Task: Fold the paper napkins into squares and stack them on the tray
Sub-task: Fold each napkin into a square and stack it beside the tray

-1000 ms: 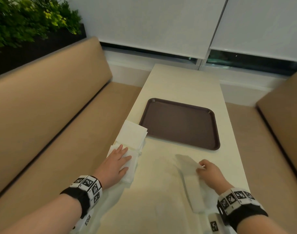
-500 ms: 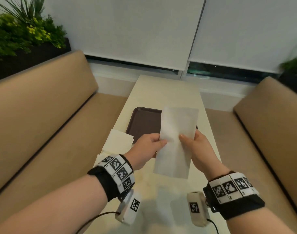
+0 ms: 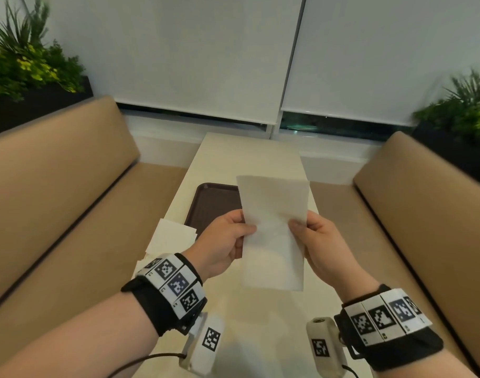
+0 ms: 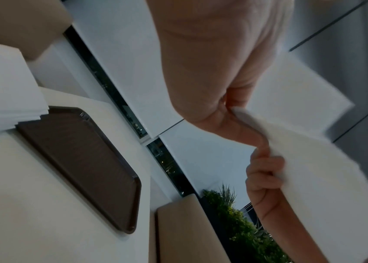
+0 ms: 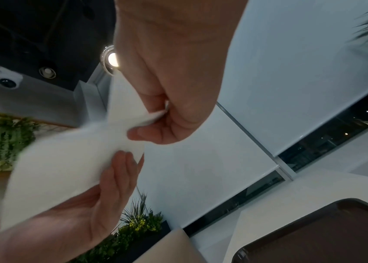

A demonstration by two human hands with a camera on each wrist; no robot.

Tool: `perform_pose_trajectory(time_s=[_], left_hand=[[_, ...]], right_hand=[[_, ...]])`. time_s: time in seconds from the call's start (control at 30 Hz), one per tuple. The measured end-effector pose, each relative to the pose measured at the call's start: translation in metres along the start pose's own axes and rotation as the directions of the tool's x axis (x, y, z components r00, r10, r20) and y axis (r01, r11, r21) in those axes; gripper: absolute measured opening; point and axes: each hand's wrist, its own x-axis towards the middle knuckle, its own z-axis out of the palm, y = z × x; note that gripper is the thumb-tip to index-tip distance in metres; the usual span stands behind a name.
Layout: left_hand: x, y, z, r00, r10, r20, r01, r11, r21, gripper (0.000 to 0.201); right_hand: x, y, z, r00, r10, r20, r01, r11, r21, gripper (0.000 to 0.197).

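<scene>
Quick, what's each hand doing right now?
Left hand: pinching the left edge of the white rectangular paper napkin, held up above the table.
Right hand: pinching the same napkin's right edge.

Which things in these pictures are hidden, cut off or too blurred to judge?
- Tray: in the head view its right part is hidden behind the held napkin; the right wrist view cuts it at the corner.
- Napkin pile: its near part is hidden by the left hand and wristband, so no count is possible.
- Napkin's lower end: blurred in both wrist views.
- Right hand fingers: behind the napkin in the head view.
</scene>
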Motion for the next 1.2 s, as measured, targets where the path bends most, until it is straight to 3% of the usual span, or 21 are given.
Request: perform_pose_trajectory(time_s=[0.17, 0.27, 0.43, 0.57, 0.73, 0.8, 0.9, 1.0, 1.1, 1.13, 1.2], left_hand=[[-0.004, 0.003, -0.002, 0.998, -0.021, -0.063, 0.020, 1.000, -0.005, 0.040], [-0.007, 0.006, -0.003, 0.995, -0.052, -0.082, 0.052, 0.999, -0.008, 0.041], [-0.013, 0.006, 0.000, 0.993, -0.094, -0.072, 0.087, 0.992, -0.088, 0.020], [-0.015, 0.006, 0.001, 0.994, -0.105, -0.039, 0.096, 0.978, -0.182, 0.021], [-0.017, 0.008, 0.004, 0.993, -0.111, -0.045, 0.100, 0.975, -0.197, 0.020], [-0.017, 0.007, 0.006, 0.992, -0.092, -0.080, 0.083, 0.990, -0.112, 0.026], [-0.019, 0.004, 0.008, 0.988, 0.073, -0.134, -0.045, 0.979, 0.200, 0.012], [-0.020, 0.001, 0.003, 0.950, 0.282, -0.131, -0.165, 0.814, 0.557, 0.018], [-0.026, -0.003, 0.000, 0.923, 0.384, -0.017, -0.256, 0.647, 0.719, 0.018], [-0.028, -0.005, 0.000, 0.919, 0.394, 0.020, -0.283, 0.625, 0.728, 0.017], [-0.031, -0.012, 0.002, 0.913, 0.404, 0.062, -0.314, 0.597, 0.739, 0.013]], right_hand=[[-0.006, -0.009, -0.005, 0.996, 0.078, 0.042, -0.081, 0.993, 0.086, 0.044], [-0.009, -0.008, -0.005, 0.995, 0.071, 0.066, -0.075, 0.996, 0.045, 0.043], [-0.015, -0.005, -0.005, 0.993, -0.112, 0.043, 0.120, 0.950, -0.288, 0.049], [-0.019, 0.002, -0.007, 0.958, -0.269, 0.101, 0.285, 0.846, -0.451, 0.067], [-0.022, 0.008, -0.005, 0.918, -0.366, 0.154, 0.384, 0.721, -0.576, 0.054], [-0.022, 0.010, -0.002, 0.904, -0.383, 0.190, 0.414, 0.674, -0.612, 0.054], [-0.023, 0.013, 0.000, 0.903, -0.365, 0.228, 0.423, 0.660, -0.621, 0.055], [-0.026, 0.003, -0.004, 0.953, -0.205, 0.221, 0.294, 0.795, -0.531, 0.054], [-0.025, -0.008, -0.004, 0.977, -0.108, 0.181, 0.181, 0.872, -0.454, 0.035], [-0.024, -0.008, 0.001, 0.980, -0.070, 0.186, 0.160, 0.834, -0.527, 0.023], [-0.021, -0.003, 0.014, 0.971, -0.005, 0.238, 0.192, 0.605, -0.773, 0.010]])
